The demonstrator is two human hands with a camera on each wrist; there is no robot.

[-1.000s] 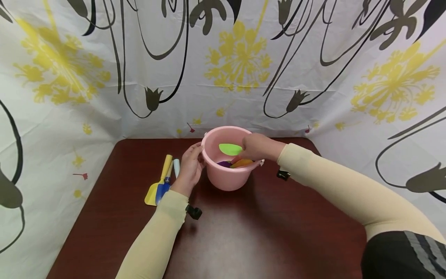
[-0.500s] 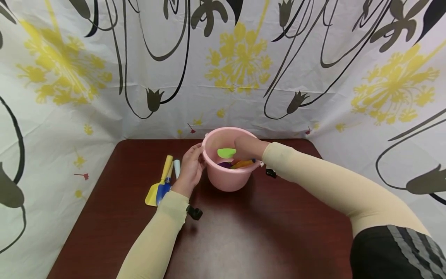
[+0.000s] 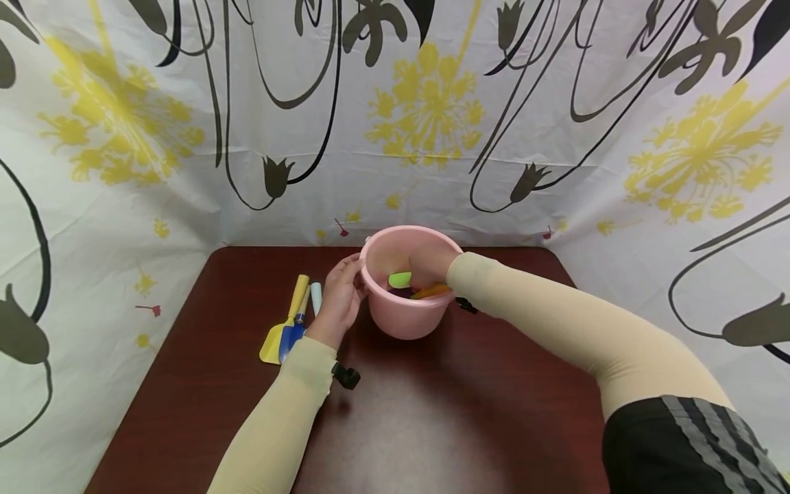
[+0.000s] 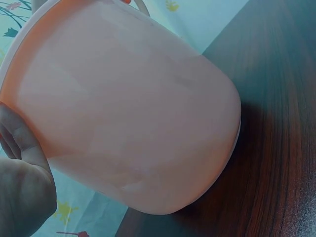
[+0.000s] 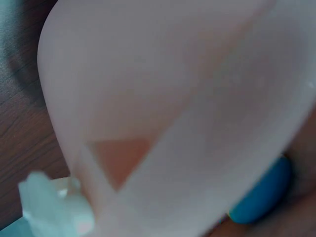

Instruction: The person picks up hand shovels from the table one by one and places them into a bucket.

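A pink bucket (image 3: pixel 407 319) stands upright at the back of the table, and its outer wall (image 4: pixel 133 108) fills most of the left wrist view. My left hand (image 3: pixel 339 291) grips its rim at the left side. Reaching over the right rim, my right hand (image 3: pixel 428 266) is down inside the bucket, its fingers mostly hidden. Beside those fingers shows the blade of a light-green toy shovel (image 3: pixel 400 280), which the right hand holds. Under it in the bucket lie an orange piece (image 3: pixel 430 291) and a dark purple one (image 3: pixel 402 293). A blue rounded end (image 5: pixel 261 192) shows at the rim in the right wrist view.
Left of the bucket lie a yellow toy shovel (image 3: pixel 273 343), a blue one (image 3: pixel 291 336) and a pale-blue handle (image 3: pixel 316 296), partly behind the left hand. A white handle joint (image 5: pixel 57 207) juts from the bucket. Patterned cloth (image 3: pixel 426 185) hangs behind the table (image 3: pixel 401 418).
My right hand has moved left and down, deeper into the bucket, and the light-green shovel has sunk with it. My left hand keeps its hold on the rim.
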